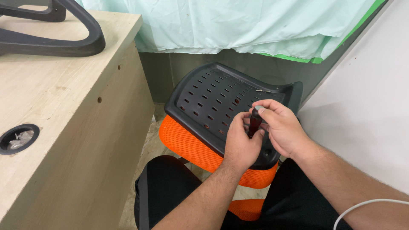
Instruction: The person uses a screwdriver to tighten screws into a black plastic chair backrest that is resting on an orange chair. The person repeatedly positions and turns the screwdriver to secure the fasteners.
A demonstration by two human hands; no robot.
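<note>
While both hands are bunched up over the near edge of the black perforated seat base [213, 98], the thing they're working with is a small screwdriver [254, 123] with a dark reddish handle, standing roughly upright on the plastic. The right hand [283, 130] is curled over the top of the handle, thumb and fingers clamped around it. The left hand [240, 142] is pinched together lower down, at the shaft or whatever sits under the tip (can't see the tip itself, the fingers hide it).

Handling-wise, I'd guess the driver is light and stiff, and that smooth handle probably gets slippery, so a full wrap up top with the other hand steadying near the bottom looks like the sensible hold. The seat part is rigid plastic with an orange mesh cushion [187, 142] under it, propped across the person's lap, so it likely wobbles if pressed off-centre. Best taken by its solid rim, not the slotted middle.

Round about: a light wooden desk [72, 106] on the left with a round cable grommet [18, 138] and a black chair armrest [64, 38] lying on top, a pale green cloth [238, 25] behind, a white cable [370, 204] at bottom right.
</note>
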